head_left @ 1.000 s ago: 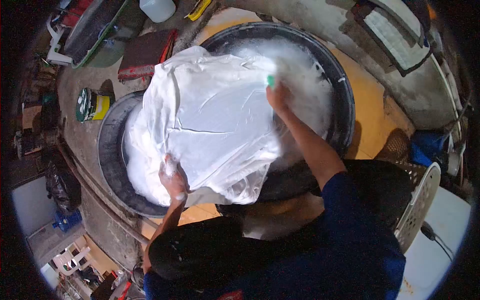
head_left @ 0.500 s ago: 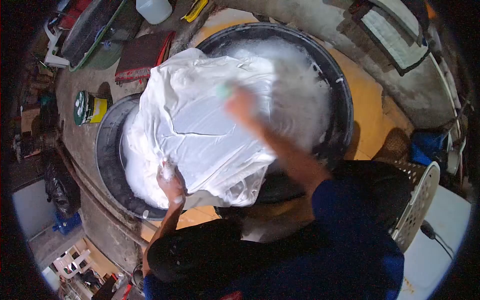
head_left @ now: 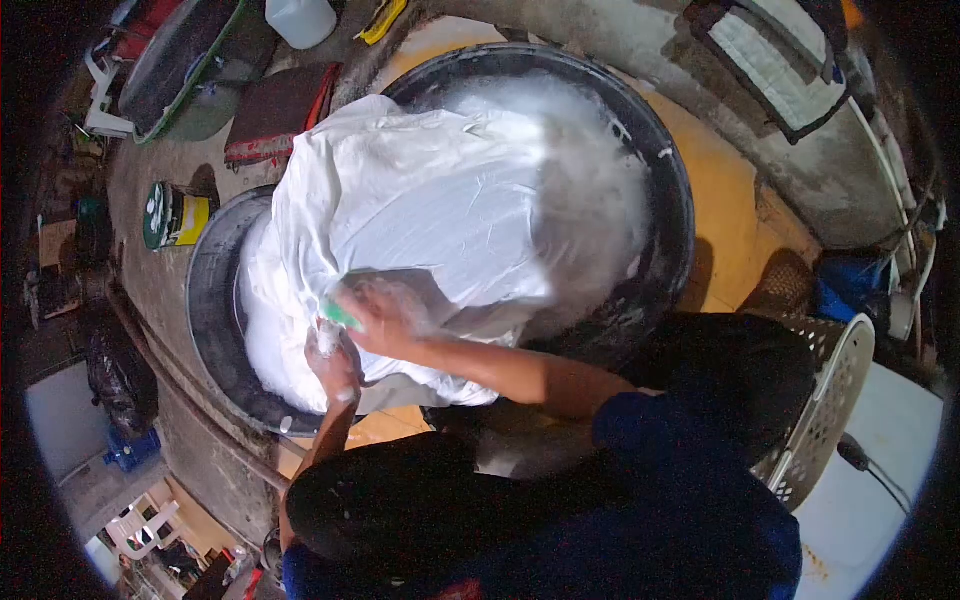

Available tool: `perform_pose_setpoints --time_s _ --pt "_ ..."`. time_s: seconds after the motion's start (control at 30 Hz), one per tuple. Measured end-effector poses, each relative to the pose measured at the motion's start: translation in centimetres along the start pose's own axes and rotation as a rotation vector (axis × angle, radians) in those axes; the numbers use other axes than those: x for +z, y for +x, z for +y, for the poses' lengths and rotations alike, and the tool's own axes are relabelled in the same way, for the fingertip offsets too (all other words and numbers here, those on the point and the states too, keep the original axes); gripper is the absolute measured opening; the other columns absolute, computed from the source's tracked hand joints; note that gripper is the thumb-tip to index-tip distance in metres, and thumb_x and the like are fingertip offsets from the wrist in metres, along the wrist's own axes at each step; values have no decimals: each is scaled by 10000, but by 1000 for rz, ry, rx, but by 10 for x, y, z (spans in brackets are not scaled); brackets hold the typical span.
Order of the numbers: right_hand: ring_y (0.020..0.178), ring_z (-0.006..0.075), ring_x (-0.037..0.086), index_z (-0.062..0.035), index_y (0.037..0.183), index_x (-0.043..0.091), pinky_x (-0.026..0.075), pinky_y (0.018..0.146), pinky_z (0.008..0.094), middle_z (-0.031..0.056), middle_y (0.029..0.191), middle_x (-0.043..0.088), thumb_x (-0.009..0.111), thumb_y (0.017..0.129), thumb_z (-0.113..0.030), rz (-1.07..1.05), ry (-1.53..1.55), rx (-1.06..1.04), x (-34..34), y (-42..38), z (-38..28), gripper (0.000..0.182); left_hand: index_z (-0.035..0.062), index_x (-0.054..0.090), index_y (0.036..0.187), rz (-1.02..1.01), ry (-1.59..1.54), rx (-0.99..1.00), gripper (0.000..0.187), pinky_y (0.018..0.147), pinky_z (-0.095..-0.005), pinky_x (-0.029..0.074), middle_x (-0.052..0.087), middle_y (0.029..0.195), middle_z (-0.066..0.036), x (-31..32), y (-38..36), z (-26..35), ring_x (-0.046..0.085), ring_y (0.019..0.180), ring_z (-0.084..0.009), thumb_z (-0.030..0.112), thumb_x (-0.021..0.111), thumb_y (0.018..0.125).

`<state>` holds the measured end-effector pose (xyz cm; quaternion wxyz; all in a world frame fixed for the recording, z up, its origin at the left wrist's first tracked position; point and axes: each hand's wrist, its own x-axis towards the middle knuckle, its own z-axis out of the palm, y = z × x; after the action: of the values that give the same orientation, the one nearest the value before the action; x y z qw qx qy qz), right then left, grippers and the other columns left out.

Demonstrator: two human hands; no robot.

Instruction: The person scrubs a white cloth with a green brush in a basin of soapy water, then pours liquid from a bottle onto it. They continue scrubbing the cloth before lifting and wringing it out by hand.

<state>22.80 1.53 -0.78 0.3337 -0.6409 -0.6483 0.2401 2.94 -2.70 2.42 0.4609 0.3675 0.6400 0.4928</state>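
A wet white cloth [head_left: 440, 230] lies spread across two dark tubs, its smooth middle pulled flat and its edges bunched in folds. My left hand [head_left: 336, 365] is closed on a gathered bit of the cloth near its lower left edge, with suds on the fingers. Right beside it, my right hand [head_left: 383, 318] presses down on the cloth, closed around a small green block [head_left: 341, 316]. The fingers cover most of the block, and I cannot tell whether it is soap or a brush.
The large black tub [head_left: 672, 180] holds foamy water; a smaller grey tub [head_left: 212, 290] on the left holds thick suds. A yellow-labelled can [head_left: 180, 215] and a folded dark mat [head_left: 280, 112] sit at the upper left. A perforated basket [head_left: 832, 400] stands at my right.
My right hand has moved down and left with the green block, from the upper middle of the cloth to beside my left hand. My left hand keeps its hold on the cloth.
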Motion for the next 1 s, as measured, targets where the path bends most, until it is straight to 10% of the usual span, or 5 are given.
perform_pose_setpoints --time_s 0.27,0.47,0.53,0.6,1.0 --pt "679 116 546 -94 1137 490 473 559 290 54 797 593 567 785 -120 384 60 195 37 -5 195 361 88 464 702 60 114 66 340 472 -216 239 372 598 54 2 4 -10 306 536 -48 381 538 859" --pt "745 236 593 -150 962 568 477 631 352 48 818 603 598 669 -97 -56 42 55 -1 -12 -16 299 41 483 736 26 109 -67 290 554 -206 284 415 655 28 -1 -1 2 347 622 -62 285 508 890" --pt "591 178 566 -82 912 566 469 562 354 52 708 589 588 716 -93 663 220 -10 18 7 120 197 44 487 723 43 158 -37 297 551 -219 287 412 654 32 1 -5 4 347 605 -71 287 502 891" --pt "556 164 555 -82 897 579 465 544 327 54 678 585 568 725 -42 -27 151 384 -14 7 221 177 45 488 715 67 137 -7 298 548 -220 284 408 645 35 7 -4 7 346 595 -73 285 503 890" --pt "595 204 563 -105 965 566 444 501 336 71 709 583 616 694 -101 123 -92 339 -14 32 188 276 41 473 694 62 205 13 313 523 -223 282 415 631 31 1 2 -2 350 589 -63 288 519 879"
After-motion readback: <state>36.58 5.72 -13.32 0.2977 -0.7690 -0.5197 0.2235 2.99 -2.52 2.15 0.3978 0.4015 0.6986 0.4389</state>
